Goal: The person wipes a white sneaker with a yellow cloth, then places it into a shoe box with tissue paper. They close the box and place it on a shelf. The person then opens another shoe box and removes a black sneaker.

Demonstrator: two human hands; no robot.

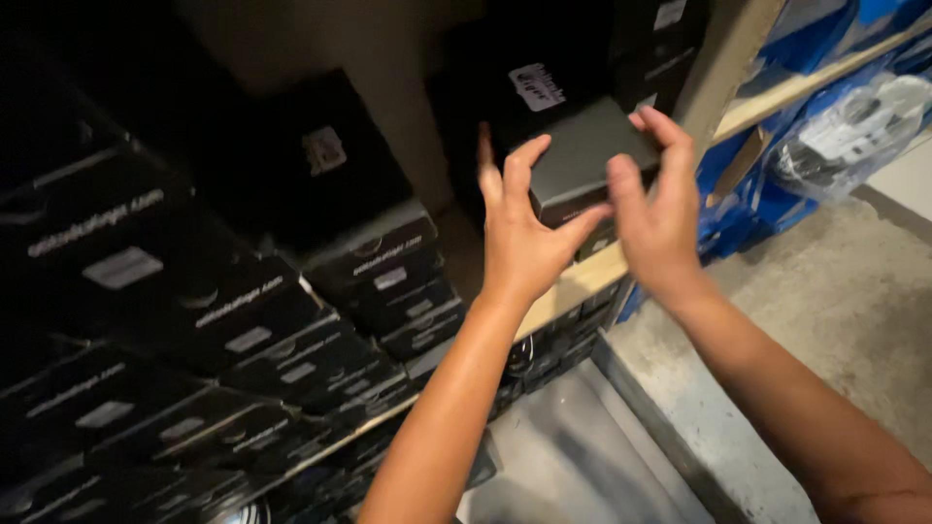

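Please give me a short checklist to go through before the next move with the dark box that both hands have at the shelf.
1. Left hand on the dark box: ok, fingers and thumb spread at its near left side.
2. Right hand on the box: ok, fingers over its right edge.
3. Box supported from below: cannot tell, its underside is hidden.
4. Wooden shelf edge free of the wrists: ok, both pass above it.
5. Space behind the box: cannot tell, too dark.
6. Neighbouring stacked black boxes undisturbed: ok, they sit level to the left.
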